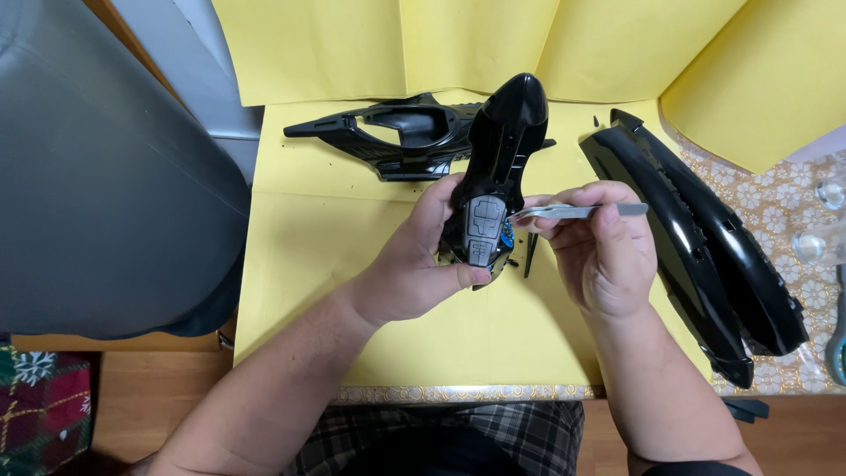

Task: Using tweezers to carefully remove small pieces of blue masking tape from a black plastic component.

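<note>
Left hand gripping glossy black shell piece, right hand pinching probably tweezers

A table under yellow paper bears a black frame piece and long black shells.

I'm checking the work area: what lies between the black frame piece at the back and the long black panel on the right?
In the head view, the glossy black body part held up by the left hand stands between the frame piece and the long panel.
</note>
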